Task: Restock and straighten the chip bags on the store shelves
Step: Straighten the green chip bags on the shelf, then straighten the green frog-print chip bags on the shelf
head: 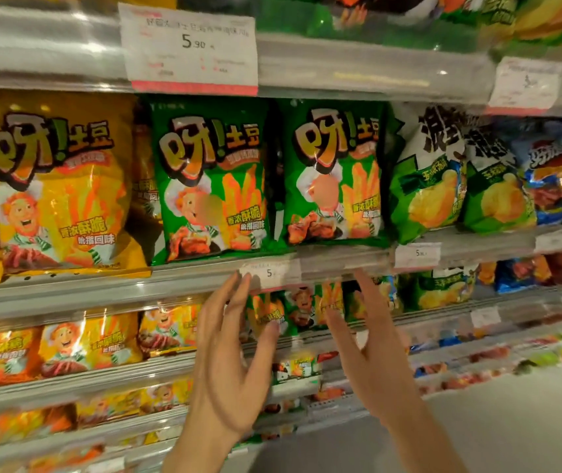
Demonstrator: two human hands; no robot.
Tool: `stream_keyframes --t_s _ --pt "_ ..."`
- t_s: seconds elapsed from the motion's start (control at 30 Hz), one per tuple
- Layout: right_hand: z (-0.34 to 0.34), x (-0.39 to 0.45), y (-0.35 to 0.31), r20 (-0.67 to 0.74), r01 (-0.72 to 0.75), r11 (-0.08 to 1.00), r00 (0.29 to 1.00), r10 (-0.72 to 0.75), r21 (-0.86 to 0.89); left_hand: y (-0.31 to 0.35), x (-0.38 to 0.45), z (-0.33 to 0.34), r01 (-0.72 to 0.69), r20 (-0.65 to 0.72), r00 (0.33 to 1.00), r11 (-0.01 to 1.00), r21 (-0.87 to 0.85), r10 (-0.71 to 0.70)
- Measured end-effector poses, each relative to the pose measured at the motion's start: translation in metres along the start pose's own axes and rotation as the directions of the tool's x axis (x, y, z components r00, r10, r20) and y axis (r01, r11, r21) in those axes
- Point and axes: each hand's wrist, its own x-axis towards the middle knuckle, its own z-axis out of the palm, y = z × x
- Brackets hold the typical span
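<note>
Top-shelf bags point(392, 15) cut off above, right price tag point(525, 85) print blurred

A large white price tag point(189, 46) with a red lower edge reads 5.90 and hangs from the upper rail. Smaller white price labels point(417, 254) sit in the clear rail strips below; their print is mostly blurred. At lower right, a stretch of pale grey floor point(511, 431) shows.
</note>
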Motion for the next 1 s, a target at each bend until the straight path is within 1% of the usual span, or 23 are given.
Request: stream_keyframes --t_s 0.07,0.13,0.23,0.3,0.37,0.43,0.53,0.67,0.83,0.9,1.0 --pt "-0.009 0.0 0.008 0.041 0.001 0.998 0.999 -0.004 0.068 0.008 -0.007 0.011 0.016 0.001 1.0 1.0 0.01 -0.016" --pt "-0.02 0.003 0.017 0.105 0.004 0.991 0.994 -0.018 0.133 0.014 -0.011 0.023 0.032 -0.028 0.999 0.998 0.062 -0.03" --pt "-0.044 0.011 0.037 0.214 -0.017 0.964 0.976 -0.042 0.266 0.034 -0.01 0.046 0.15 -0.12 0.983 0.985 0.083 -0.139" --pt "-0.069 0.019 0.056 0.295 -0.026 0.939 0.952 -0.081 0.343 0.056 -0.009 0.073 0.18 -0.164 0.973 0.98 0.081 -0.165" --pt "-0.098 0.029 0.072 0.367 -0.041 0.926 0.924 -0.107 0.375 0.083 -0.01 0.103 0.191 -0.17 0.97 0.977 0.095 -0.173" --pt "-0.128 0.038 0.088 0.394 -0.074 0.902 0.912 -0.111 0.426 0.107 -0.012 0.132 0.221 -0.159 0.965 0.973 0.07 -0.208" --pt "-0.167 0.052 0.114 0.338 -0.016 0.915 0.932 -0.132 0.402 0.133 -0.008 0.168 0.226 -0.152 0.964 0.973 0.041 -0.217" --pt "-0.21 0.073 0.135 0.28 -0.032 0.906 0.955 -0.097 0.421 0.165 0.005 0.199 0.225 -0.125 0.966 0.974 -0.007 -0.224" --pt "-0.247 0.099 0.137 0.2 0.034 0.935 0.973 -0.111 0.354 0.185 0.034 0.213 0.115 -0.105 0.989 0.992 0.058 -0.108" --pt "-0.255 0.108 0.13 0.173 0.096 0.944 0.972 -0.157 0.315 0.188 0.049 0.215 0.051 -0.1 0.994 0.995 0.087 -0.042" --pt "-0.261 0.125 0.112 0.167 0.201 0.95 0.955 -0.244 0.237 0.188 0.075 0.217 0.018 -0.114 0.993 0.985 0.169 0.001"
